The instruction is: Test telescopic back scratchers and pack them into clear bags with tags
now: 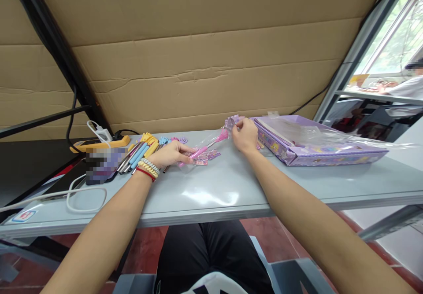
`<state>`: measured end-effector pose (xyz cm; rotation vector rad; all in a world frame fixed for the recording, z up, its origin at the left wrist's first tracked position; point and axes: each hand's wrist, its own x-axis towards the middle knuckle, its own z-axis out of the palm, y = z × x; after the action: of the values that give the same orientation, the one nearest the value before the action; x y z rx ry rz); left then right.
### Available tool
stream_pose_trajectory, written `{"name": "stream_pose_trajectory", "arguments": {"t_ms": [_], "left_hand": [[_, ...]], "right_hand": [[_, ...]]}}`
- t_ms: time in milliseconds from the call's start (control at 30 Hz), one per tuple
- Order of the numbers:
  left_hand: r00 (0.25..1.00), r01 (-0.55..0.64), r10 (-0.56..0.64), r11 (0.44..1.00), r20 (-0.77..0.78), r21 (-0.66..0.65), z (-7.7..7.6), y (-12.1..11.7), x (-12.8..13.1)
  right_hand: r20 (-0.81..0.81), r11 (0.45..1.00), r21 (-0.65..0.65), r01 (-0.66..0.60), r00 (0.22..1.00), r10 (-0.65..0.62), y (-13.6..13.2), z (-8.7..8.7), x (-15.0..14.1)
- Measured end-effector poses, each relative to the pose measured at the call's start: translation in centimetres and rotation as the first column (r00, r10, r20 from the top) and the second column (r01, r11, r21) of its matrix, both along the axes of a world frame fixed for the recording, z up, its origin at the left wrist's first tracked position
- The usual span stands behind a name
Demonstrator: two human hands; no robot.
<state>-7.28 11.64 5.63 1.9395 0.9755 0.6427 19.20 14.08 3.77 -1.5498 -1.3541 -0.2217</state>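
Note:
My left hand [176, 153] is closed on the handle of a pink back scratcher [208, 145] that has a thin metal rod and a pink clawed head. Clear plastic wrapping surrounds it. At its head end, my right hand [244, 134] has its fingers pressed together by a shiny purple wrapper [232, 121]; what they pinch is partly hidden. Small pink-purple packets [211, 155] lie under the scratcher. Beside my left wrist is a pile of back scratchers [140, 153] with yellow, blue and purple heads and metal rods.
A purple patterned box [297, 155] with clear plastic film [307, 131] over it stands right of my right hand. At left are a phone [102, 166], a white cable [87, 210] and a yellow power strip [109, 142]. Cardboard [211, 56] backs the table. Another person [406, 85] sits far right.

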Motion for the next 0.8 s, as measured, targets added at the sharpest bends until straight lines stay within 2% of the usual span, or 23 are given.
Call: {"name": "stream_pose_trajectory", "arguments": {"t_ms": [133,267,400,500,567,667,800], "left_hand": [[0.999,0.014,-0.014,1.0,-0.044,0.009,0.1,0.2,-0.4],[0.999,-0.011,0.012,0.999,-0.04,0.035,0.0,0.5,-0.6],[0.985,-0.171,0.172,0.983,-0.004,0.071,-0.6,1.1,-0.8],[0.936,-0.35,0.346,0.934,0.059,0.071,-0.9,1.6,-0.9],[0.895,-0.434,0.427,0.901,0.132,0.024,-0.9,1.8,-0.9],[0.847,-0.489,0.479,0.872,0.23,-0.016,-0.7,1.8,-0.9],[0.805,-0.533,0.516,0.846,0.294,-0.024,-0.4,1.6,-0.8]], "right_hand": [[-0.13,1.0,-0.023,-0.02,0.991,0.017,0.2,0.3,0.6],[-0.187,1.0,-0.018,-0.013,0.982,0.009,0.2,0.6,1.2],[-0.25,0.999,0.032,-0.033,0.967,0.04,0.4,0.7,1.7],[-0.324,0.992,0.085,-0.095,0.939,0.118,0.8,0.5,2.1],[-0.363,0.988,0.108,-0.114,0.921,0.146,1.1,0.4,2.3],[-0.427,0.982,0.113,-0.149,0.886,0.183,1.4,0.3,2.6],[-0.55,0.969,0.103,-0.223,0.8,0.242,1.3,0.6,2.5]]}}
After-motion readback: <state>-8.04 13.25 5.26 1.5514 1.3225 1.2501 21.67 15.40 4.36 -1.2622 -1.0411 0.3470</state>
